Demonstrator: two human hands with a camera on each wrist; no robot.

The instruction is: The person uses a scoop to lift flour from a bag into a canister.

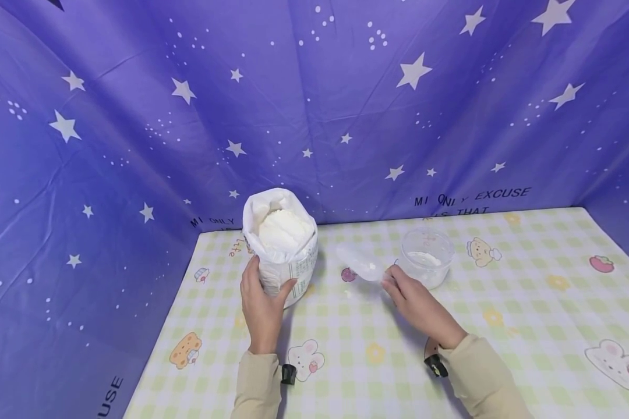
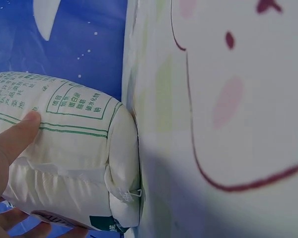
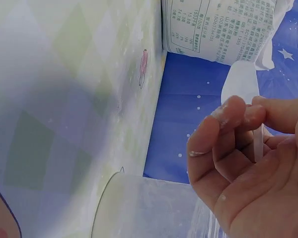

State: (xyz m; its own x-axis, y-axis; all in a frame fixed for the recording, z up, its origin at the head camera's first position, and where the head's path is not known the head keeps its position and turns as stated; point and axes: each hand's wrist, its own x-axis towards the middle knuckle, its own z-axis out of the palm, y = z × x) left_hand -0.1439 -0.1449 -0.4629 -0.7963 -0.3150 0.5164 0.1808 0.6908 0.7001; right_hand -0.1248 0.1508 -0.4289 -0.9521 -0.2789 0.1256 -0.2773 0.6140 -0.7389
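Observation:
An open white bag (image 1: 303,265) with green print stands upright at the left, full of white powder (image 1: 285,230). My left hand (image 1: 263,302) grips its near side, thumb on one face and fingers round the other, as the bag (image 2: 64,124) shows in the left wrist view. My right hand (image 1: 411,299) pinches the handle of a translucent plastic scoop (image 1: 364,265), held above the table between bag and tub. Beside that hand stands a clear round tub (image 1: 435,276) with some white powder in it. White powder clings to the fingers (image 3: 223,116) in the right wrist view.
A checked cloth (image 1: 346,349) with cartoon prints covers the table. A purple-blue star curtain (image 1: 314,116) hangs close behind the bag and along both sides. White specks of powder lie on the cloth near the scoop.

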